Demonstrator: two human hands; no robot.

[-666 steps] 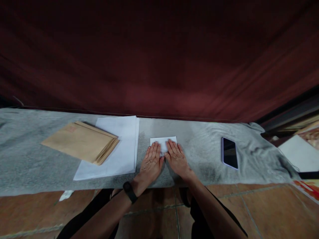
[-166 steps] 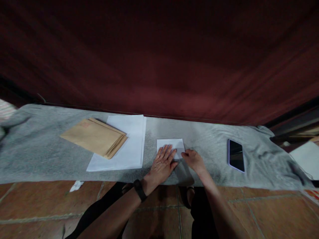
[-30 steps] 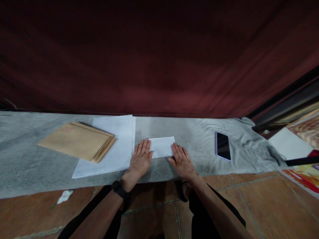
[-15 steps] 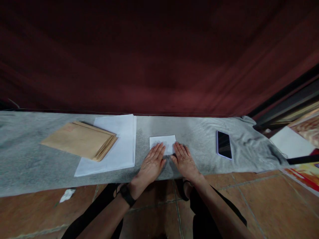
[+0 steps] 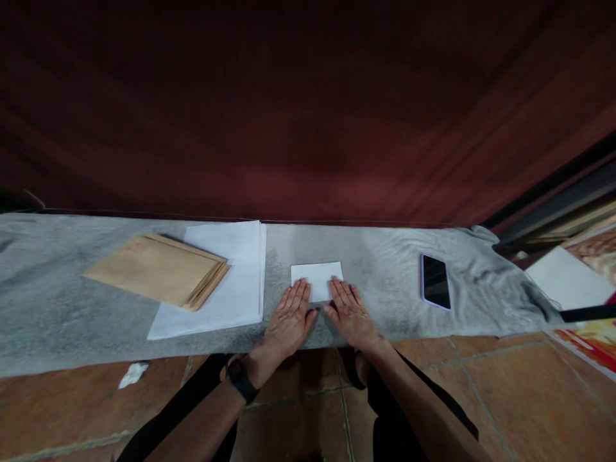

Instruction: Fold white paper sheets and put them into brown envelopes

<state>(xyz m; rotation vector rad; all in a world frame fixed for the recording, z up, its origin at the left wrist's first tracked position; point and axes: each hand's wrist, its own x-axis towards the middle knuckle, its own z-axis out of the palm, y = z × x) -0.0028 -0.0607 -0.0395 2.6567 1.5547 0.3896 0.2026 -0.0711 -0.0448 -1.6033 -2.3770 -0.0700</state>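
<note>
A small folded white paper [image 5: 316,276] lies on the grey cloth [image 5: 58,301] in front of me. My left hand [image 5: 289,316] rests flat, fingers stretched out, on the paper's near left part. Beside it, my right hand [image 5: 351,313] lies flat and open on the near right part. Both palms press down, thumbs nearly meeting. A black band circles my left wrist [image 5: 239,380].
A stack of brown envelopes [image 5: 158,277] sits on white sheets [image 5: 231,282] to the left. A dark phone [image 5: 436,289] lies on the cloth to the right. A dark red curtain [image 5: 308,109] hangs behind. Terracotta floor tiles [image 5: 505,398] lie below, with a paper scrap [image 5: 132,374].
A second ago my hands were at the paper's two ends; they have slid together onto its near edge and now lie side by side.
</note>
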